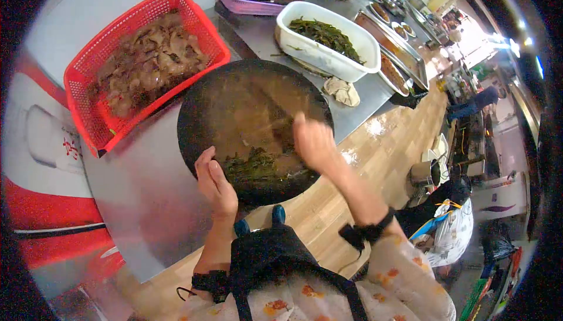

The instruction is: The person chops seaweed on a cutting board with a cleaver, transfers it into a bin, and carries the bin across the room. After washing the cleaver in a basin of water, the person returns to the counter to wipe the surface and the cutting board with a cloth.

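A round, dark-rimmed chopping board [234,95] lies on the metal counter, its surface brown and wet. Chopped green vegetables [249,167] are heaped on its near part. My left hand [217,183] is at the board's lower left edge beside the greens, fingers partly spread and holding nothing visible. Over the right side of the board, my right hand [314,142] is closed round the handle of a knife [272,104]. The knife's dark, blurred blade points away to the upper left over the board; the handle is mostly hidden by the hand.
A red perforated basket [214,39] of sliced brownish food stands at the left. Behind the board are a white tub [369,57] of green strips, a crumpled cloth [341,91], metal trays [419,63] and a purple basket [246,7]. Another person [478,101] stands far right.
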`<state>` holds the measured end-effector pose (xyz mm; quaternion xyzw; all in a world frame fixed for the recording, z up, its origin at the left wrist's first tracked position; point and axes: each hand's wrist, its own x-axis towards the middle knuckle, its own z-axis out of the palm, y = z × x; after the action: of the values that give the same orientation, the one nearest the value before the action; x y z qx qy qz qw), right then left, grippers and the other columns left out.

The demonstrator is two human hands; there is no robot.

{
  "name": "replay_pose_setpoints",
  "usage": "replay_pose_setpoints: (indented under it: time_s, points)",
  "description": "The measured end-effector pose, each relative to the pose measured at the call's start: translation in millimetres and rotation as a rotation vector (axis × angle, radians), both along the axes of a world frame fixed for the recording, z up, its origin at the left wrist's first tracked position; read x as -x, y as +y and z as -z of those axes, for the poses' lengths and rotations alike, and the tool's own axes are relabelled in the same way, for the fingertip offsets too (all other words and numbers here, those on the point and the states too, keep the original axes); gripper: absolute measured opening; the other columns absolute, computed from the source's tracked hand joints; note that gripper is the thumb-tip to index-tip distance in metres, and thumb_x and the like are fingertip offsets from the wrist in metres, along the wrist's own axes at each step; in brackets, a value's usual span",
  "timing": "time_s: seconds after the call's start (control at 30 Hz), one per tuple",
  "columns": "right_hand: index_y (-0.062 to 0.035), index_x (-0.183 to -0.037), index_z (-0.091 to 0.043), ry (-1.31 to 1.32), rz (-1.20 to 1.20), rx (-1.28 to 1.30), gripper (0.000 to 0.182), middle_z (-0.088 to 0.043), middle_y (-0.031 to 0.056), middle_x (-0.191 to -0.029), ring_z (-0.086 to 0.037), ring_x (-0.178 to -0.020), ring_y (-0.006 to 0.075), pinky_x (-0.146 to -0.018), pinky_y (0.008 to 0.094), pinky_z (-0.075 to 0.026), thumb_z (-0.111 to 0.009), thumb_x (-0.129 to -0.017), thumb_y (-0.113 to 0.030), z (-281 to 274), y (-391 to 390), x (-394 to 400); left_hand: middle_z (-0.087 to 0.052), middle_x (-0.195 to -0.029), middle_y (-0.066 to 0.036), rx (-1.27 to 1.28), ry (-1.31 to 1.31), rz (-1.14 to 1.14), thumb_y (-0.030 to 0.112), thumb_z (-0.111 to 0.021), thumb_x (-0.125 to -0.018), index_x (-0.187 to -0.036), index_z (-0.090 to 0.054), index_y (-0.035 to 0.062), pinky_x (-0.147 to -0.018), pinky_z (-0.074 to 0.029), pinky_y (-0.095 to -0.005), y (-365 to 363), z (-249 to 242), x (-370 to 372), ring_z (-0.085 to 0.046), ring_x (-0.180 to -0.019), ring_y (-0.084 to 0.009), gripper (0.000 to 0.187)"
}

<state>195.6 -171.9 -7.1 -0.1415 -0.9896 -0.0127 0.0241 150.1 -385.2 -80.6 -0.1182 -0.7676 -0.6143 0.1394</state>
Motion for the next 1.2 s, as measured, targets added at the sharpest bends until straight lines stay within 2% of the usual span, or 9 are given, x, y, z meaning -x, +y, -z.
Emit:
replay_pose_setpoints:
  time_s: [0.17, 0.23, 0.33, 0.43, 0.53, 0.6, 0.7, 0.97, 1.2]
  points:
    - [-0.0014, -0.09, -0.05, 0.008, -0.185, -0.111, 0.01, -0.064, 0.0152, -0.065, -0.066, -0.061, 0.0283, -0.052, 0.0398, -0.054, -0.05, -0.084, -0.009, 25.9, 7.3, 42.4, -0.055, -0.113, -0.015, -0.036, 0.026, 0.034, 0.021, -0.037, -0.099, -0.113, -0.053, -0.0032, -0.095, -0.038, -0.0351, -5.1, 9.1, 1.5, -0.051, -0.107, -0.0264, 0.032]
    - [-0.0018, -0.088, -0.05, -0.005, -0.328, -0.165, 0.012, -0.063, 0.0142, -0.064, -0.066, -0.059, 0.0271, -0.047, 0.0382, -0.053, -0.053, -0.081, -0.011, 29.8, -12.1, 11.0, -0.053, -0.117, -0.014, -0.391, -0.089, 0.013, 0.024, -0.034, -0.1, -0.115, -0.052, -0.0038, -0.098, -0.036, -0.0345, -2.6, 24.7, 3.9, -0.049, -0.111, -0.0234, 0.036]
    - [-0.0016, -0.084, -0.045, -0.028, -0.436, -0.05, 0.017, -0.056, 0.0152, -0.065, -0.061, -0.055, 0.0295, -0.044, 0.0402, -0.048, -0.055, -0.07, -0.003, 16.9, -38.4, -41.5, -0.051, -0.121, -0.013, -0.418, -0.175, -0.026, 0.026, -0.03, -0.101, -0.117, -0.051, -0.0037, -0.1, -0.034, -0.034, -5.8, 22.5, 3.4, -0.046, -0.114, -0.0213, 0.039]
    - [-0.0021, -0.084, -0.046, -0.068, -0.452, 0.032, 0.015, -0.057, 0.0152, -0.064, -0.06, -0.054, 0.0289, -0.042, 0.0405, -0.047, -0.056, -0.073, -0.005, 4.3, -31.9, -76.4, -0.055, -0.115, -0.013, -0.353, -0.171, -0.027, 0.025, -0.031, -0.1, -0.113, -0.053, -0.0033, -0.098, -0.036, -0.0338, -10.9, 9.6, 7.3, -0.05, -0.11, -0.0218, 0.038]
    - [-0.0017, -0.083, -0.046, 0.06, -0.183, 0.124, 0.014, -0.054, 0.0096, -0.058, -0.056, -0.047, 0.0217, -0.039, 0.036, -0.045, -0.056, -0.083, -0.011, 1.6, -9.0, -103.6, -0.058, -0.111, -0.012, -0.222, -0.144, 0.016, 0.024, -0.033, -0.1, -0.109, -0.057, -0.0028, -0.097, -0.037, -0.0332, -19.3, 12.1, 19.7, -0.052, -0.106, -0.0227, 0.037]
    - [-0.0039, -0.088, -0.048, 0.011, 0.436, 0.949, 0.017, -0.051, 0.0038, -0.057, -0.052, -0.044, 0.0154, -0.039, 0.0357, -0.045, -0.048, -0.092, -0.02, -17.7, 6.9, -112.6, -0.059, -0.109, -0.012, -0.113, -0.082, 0.05, 0.023, -0.035, -0.1, -0.107, -0.058, -0.0026, -0.096, -0.038, -0.0329, -21.8, 11.8, 25.3, -0.054, -0.104, -0.0232, 0.036]
    - [-0.0051, -0.087, -0.047, 0.022, 0.698, 1.191, 0.018, -0.045, 0.0013, -0.056, -0.045, -0.041, 0.0108, -0.037, 0.0311, -0.042, -0.046, -0.094, -0.022, 5.5, 30.4, -140.5, -0.059, -0.11, -0.013, -0.072, -0.036, 0.112, 0.022, -0.038, -0.098, -0.106, -0.059, -0.0025, -0.096, -0.038, -0.0331, -24.8, 10.5, 29.4, -0.054, -0.105, -0.0245, 0.033]
    - [-0.005, -0.082, -0.042, 0.122, 0.67, 1.286, 0.021, -0.042, 0.0019, -0.052, -0.042, -0.037, 0.0112, -0.031, 0.0299, -0.039, -0.048, -0.094, -0.021, 15.6, -19.2, -146.4, -0.053, -0.122, -0.019, 0.291, 0.09, 0.212, 0.024, -0.04, -0.097, -0.116, -0.053, -0.0019, -0.099, -0.036, -0.04, -23.6, 22.7, 20.3, -0.048, -0.113, -0.0334, 0.034]
    - [-0.0064, -0.082, -0.044, 0.06, 0.698, 1.414, 0.021, -0.043, 0.0008, -0.053, -0.042, -0.037, 0.0107, -0.033, 0.0281, -0.038, -0.049, -0.094, -0.024, 12.6, -23.6, -155.9, -0.052, -0.122, -0.019, 0.304, 0.114, 0.229, 0.02, -0.045, -0.095, -0.119, -0.051, -0.0016, -0.099, -0.036, -0.0413, -29.6, 22.5, 18.0, -0.047, -0.114, -0.035, 0.033]
